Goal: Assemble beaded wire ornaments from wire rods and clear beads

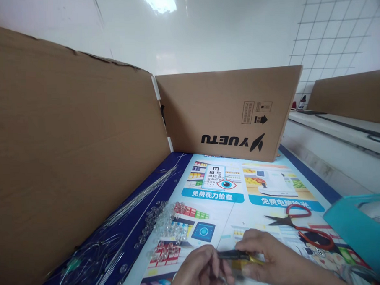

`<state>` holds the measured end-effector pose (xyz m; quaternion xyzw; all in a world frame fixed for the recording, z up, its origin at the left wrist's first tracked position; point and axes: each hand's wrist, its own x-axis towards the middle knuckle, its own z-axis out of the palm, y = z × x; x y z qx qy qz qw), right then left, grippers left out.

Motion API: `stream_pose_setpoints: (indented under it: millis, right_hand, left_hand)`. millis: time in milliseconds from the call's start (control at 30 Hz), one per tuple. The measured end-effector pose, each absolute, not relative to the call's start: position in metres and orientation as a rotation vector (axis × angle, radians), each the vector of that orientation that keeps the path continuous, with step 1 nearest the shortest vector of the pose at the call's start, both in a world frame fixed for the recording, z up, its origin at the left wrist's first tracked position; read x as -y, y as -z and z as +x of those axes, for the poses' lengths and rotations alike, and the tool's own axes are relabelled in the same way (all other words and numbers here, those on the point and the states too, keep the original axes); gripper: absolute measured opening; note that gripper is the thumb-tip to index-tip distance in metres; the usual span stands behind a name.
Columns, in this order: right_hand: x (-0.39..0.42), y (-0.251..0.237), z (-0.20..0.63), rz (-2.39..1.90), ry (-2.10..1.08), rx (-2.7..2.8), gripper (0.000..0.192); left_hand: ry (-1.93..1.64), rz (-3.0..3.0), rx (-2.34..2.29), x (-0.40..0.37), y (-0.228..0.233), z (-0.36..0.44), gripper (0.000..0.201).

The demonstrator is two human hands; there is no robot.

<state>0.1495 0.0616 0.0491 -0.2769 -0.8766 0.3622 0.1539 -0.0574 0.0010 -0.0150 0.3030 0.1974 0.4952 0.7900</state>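
pliers between both hands

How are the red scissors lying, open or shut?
Open. The red scissors lie flat on the printed mat, dark blades spread apart.

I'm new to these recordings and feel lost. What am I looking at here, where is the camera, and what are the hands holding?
There is no machine: a person works bare-handed, and the single camera sits on their head, looking down. The left hand and right hand meet low in the picture, gripping small pliers with yellow handles. They work over a printed poster mat. On it lie red-handled scissors, a scatter of clear beads and thin wires. Cardboard panels wall in the space, and a teal box stands at right.
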Motion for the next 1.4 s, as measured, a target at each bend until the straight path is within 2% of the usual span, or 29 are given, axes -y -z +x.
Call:
stream_pose_setpoints:
  millis: [233,433,667,967,1400]
  right_hand:
    - [-0.064,-0.049,0.145,-0.783,-1.05,2.576,0.047]
    - [-0.064,-0.049,0.145,-0.833,-0.985,2.592,0.041]
    - [-0.063,-0.046,0.145,-0.808,-0.976,2.604,0.043]
    - [-0.063,-0.04,0.148,-0.901,-0.91,2.665,0.017]
    - [-0.065,-0.038,0.147,-0.87,-0.853,2.689,0.017]
  left_hand:
    - [-1.069,0.675,-0.495,0.0,0.012,-0.056,0.039]
    - [-1.09,0.723,-0.478,0.0,0.011,-0.054,0.04]
    - [-1.069,0.725,-0.522,0.001,0.01,-0.056,0.04]
    - [-1.052,0.7,-0.547,0.001,0.006,-0.054,0.041]
    - [-1.042,0.719,-0.531,-0.001,0.01,-0.056,0.042]
